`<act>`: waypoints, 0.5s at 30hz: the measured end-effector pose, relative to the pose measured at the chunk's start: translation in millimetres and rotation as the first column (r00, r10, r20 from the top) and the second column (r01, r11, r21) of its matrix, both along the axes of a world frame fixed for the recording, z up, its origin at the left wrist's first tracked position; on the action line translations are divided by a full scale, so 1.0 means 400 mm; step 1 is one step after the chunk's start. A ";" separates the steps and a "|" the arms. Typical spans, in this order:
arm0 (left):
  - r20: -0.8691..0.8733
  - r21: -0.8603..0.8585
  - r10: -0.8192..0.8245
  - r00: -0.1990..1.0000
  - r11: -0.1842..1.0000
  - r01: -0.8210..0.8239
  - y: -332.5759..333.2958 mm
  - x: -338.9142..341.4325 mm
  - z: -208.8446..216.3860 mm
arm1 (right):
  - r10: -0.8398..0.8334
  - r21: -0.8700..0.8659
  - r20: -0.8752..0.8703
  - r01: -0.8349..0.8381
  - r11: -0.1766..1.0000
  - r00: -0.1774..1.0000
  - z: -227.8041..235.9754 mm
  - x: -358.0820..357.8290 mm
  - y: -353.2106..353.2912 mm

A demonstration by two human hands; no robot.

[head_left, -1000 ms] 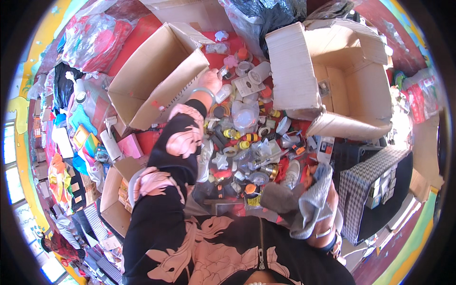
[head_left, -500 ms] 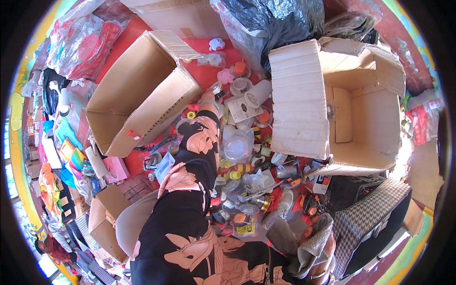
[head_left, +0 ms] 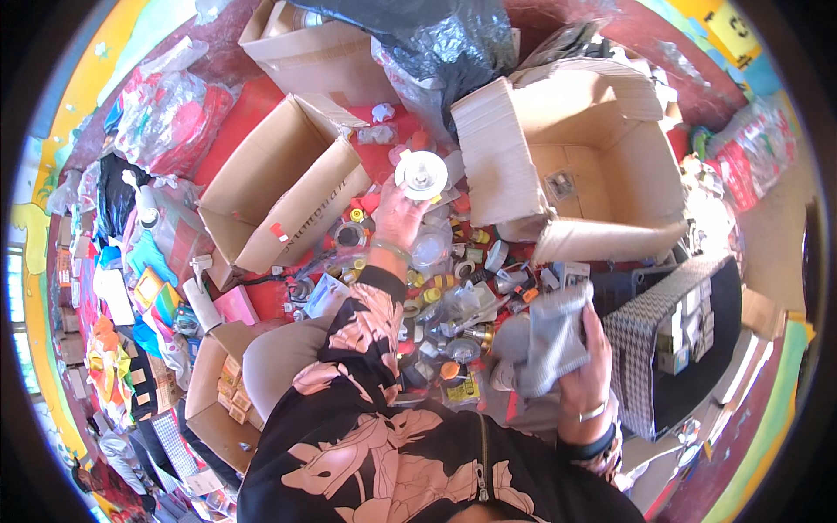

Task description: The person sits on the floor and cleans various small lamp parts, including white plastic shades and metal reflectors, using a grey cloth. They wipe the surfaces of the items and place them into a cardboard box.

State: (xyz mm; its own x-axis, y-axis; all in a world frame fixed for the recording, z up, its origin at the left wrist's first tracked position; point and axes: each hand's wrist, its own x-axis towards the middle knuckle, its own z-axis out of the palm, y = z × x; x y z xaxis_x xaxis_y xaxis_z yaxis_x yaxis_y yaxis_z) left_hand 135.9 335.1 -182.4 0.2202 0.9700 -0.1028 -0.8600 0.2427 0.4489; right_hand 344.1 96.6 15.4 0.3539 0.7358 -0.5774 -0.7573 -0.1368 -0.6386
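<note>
My left hand (head_left: pixel 400 220) reaches out over the pile, fingers closed on a round white-rimmed object (head_left: pixel 422 175) with a shiny, see-through middle. Its exact kind is unclear. A grey cloth (head_left: pixel 554 338) is gripped in my right hand (head_left: pixel 590 367), at the right of the pile near my knees. Below and between the hands lie loose small things: a clear round container (head_left: pixel 429 250), a yellow packet (head_left: pixel 463 388), plus several caps, lids and metal parts.
An open cardboard box (head_left: pixel 288 192) stands left of the pile, and a larger open carton (head_left: pixel 602 148) stands right of it. A black plastic bag (head_left: pixel 453 52) lies behind. Near my right side is a houndstooth-patterned bin (head_left: pixel 636 366) holding small boxes. A small carton (head_left: pixel 209 401) sits lower left.
My left hand has lifted the round white-rimmed object and drawn back slightly. My right hand has raised the grey cloth up and forward from beside my body. The view has shifted.
</note>
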 end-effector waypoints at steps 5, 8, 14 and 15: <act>0.106 0.144 -0.064 0.992 0.988 0.049 -0.168 0.044 0.288 | -0.098 0.255 0.006 0.093 0.962 0.995 0.034 0.017 0.003; 0.199 0.077 -0.314 0.929 0.950 0.304 -0.271 0.027 0.418 | -0.246 0.407 0.034 0.212 0.888 0.969 0.078 0.021 0.032; -0.020 -0.118 -0.336 0.942 0.936 0.332 -0.353 0.027 0.513 | -0.256 0.560 0.679 -0.259 0.787 0.688 0.216 -0.139 0.068; -0.065 -0.092 -0.308 0.949 0.949 0.301 -0.371 0.034 0.525 | -0.239 0.393 0.912 -0.546 0.740 0.332 0.184 -0.156 0.083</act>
